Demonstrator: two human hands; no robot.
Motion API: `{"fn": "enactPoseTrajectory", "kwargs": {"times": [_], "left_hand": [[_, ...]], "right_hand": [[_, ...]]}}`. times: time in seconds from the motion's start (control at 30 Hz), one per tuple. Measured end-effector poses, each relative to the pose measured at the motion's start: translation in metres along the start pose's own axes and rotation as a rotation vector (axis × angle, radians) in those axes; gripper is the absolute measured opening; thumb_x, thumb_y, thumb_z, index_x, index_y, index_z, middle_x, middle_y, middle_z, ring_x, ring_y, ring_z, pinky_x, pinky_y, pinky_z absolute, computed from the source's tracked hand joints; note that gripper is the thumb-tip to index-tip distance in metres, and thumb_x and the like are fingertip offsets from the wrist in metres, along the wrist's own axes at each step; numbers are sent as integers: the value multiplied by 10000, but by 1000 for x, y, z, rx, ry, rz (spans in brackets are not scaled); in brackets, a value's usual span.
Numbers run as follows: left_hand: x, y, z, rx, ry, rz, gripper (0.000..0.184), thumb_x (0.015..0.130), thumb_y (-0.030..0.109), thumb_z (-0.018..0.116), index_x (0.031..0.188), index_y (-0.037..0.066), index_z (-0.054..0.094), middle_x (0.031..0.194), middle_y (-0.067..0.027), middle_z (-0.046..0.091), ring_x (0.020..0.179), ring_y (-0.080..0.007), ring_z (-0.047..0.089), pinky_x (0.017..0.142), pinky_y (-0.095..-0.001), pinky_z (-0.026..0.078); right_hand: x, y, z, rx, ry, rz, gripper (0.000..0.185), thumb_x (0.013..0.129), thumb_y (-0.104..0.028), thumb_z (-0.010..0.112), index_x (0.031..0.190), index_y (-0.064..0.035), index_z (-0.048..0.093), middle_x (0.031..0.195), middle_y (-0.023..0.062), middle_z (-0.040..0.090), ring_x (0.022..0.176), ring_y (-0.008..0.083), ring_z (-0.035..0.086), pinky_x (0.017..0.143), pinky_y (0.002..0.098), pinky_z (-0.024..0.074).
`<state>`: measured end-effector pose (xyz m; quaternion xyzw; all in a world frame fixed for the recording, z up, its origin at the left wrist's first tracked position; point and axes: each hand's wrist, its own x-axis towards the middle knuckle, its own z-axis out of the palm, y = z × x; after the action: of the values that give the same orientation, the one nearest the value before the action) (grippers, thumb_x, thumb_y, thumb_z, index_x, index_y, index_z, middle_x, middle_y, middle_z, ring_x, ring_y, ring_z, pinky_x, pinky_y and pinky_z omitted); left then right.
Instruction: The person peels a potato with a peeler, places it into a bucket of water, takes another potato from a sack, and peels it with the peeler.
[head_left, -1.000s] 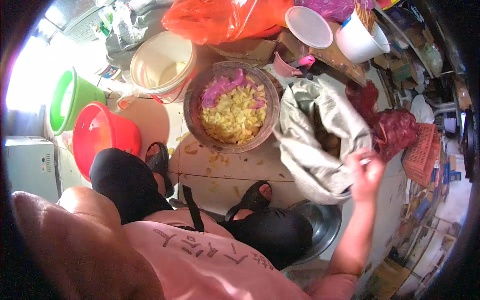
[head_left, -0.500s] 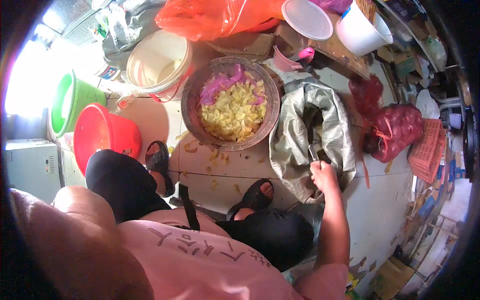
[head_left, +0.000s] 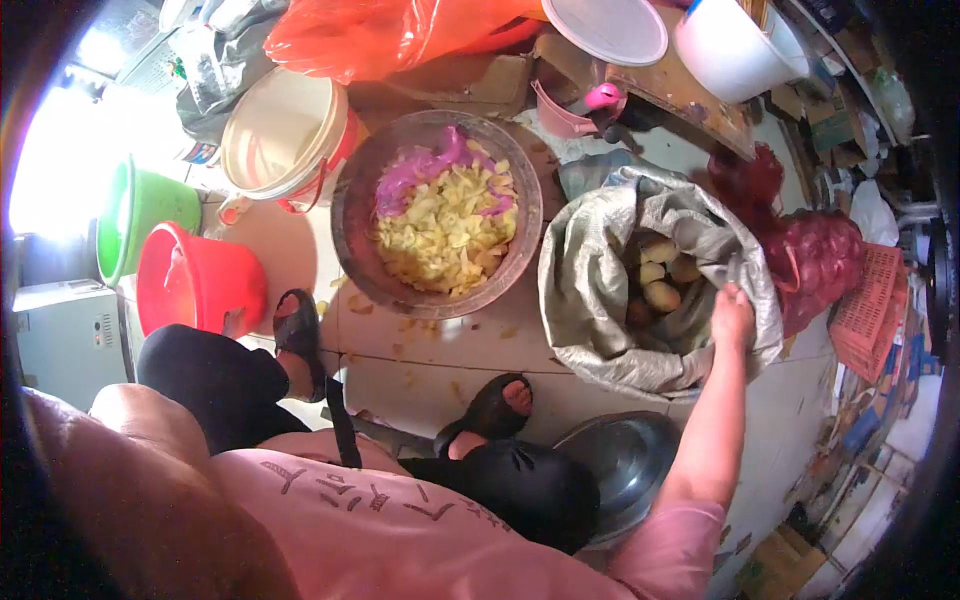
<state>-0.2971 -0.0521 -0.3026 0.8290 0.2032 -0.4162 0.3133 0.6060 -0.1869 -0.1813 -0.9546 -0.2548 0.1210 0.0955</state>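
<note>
My right hand (head_left: 733,317) is closed on the right edge of a grey woven sack (head_left: 592,285), whose mouth gapes wide. Several potatoes (head_left: 661,295) lie inside, some of them pale on one side. The metal tool that was in this hand does not show now. To the left of the sack stands a large brown basin (head_left: 350,245). It holds a heap of yellowish peelings (head_left: 450,230) and a crumpled purple plastic bag (head_left: 425,185). My left hand is out of view.
A dark metal bowl (head_left: 635,465) sits by my right knee. Red (head_left: 215,280) and green (head_left: 165,205) tubs and a white bucket (head_left: 280,130) stand at left. Beyond the sack are a red net bag (head_left: 825,255) and an orange crate (head_left: 870,310). Peel scraps litter the tiles.
My right hand has moved from the sack's front to its right edge. The sack's mouth has opened wider, so the potatoes show. The metal tool has gone from sight, and the dark bowl shows more.
</note>
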Motion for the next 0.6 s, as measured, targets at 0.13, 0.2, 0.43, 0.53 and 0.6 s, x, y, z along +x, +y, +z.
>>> {"fn": "enactPoseTrajectory", "kwargs": {"times": [0.13, 0.2, 0.43, 0.53, 0.6], "left_hand": [[52, 82, 12, 46, -15, -109, 353, 758, 442, 725, 908, 122, 722, 841, -115, 687, 843, -294, 680, 778, -477, 536], [53, 80, 25, 66, -26, -169, 354, 755, 441, 728, 909, 123, 724, 842, -115, 688, 845, -296, 681, 780, -477, 536], [44, 91, -10, 34, -114, -102, 336, 649, 368, 732, 913, 160, 757, 910, -119, 713, 912, -347, 675, 845, -460, 526], [51, 92, -4, 39, -112, -154, 318, 653, 344, 721, 910, 161, 754, 901, -114, 712, 907, -347, 675, 837, -460, 526], [55, 92, 4, 40, -110, -211, 300, 657, 320, 709, 908, 161, 752, 892, -109, 711, 902, -347, 674, 829, -460, 525]], "right_hand": [[-34, 13, 74, 67, -429, -102, 332, 851, -254, 551, 1068, -32, 671, 880, 196, 701, 839, 341, 677, 787, 440, 508], [-72, -29, 71, -43, -437, -211, 317, 831, -217, 581, 1069, -26, 668, 900, 218, 691, 879, 376, 668, 814, 447, 510], [-88, -9, 111, -332, -333, -361, 296, 793, -141, 643, 1075, -51, 654, 1108, 236, 625, 1019, 426, 616, 877, 478, 514], [-102, 6, 103, -483, -525, -382, 336, 765, -153, 662, 1088, -64, 653, 1118, 225, 626, 1028, 411, 619, 881, 480, 518], [-115, 2, 81, -450, -523, -377, 365, 739, -160, 678, 1098, -96, 656, 1073, 215, 656, 1035, 401, 621, 877, 484, 515]]}}
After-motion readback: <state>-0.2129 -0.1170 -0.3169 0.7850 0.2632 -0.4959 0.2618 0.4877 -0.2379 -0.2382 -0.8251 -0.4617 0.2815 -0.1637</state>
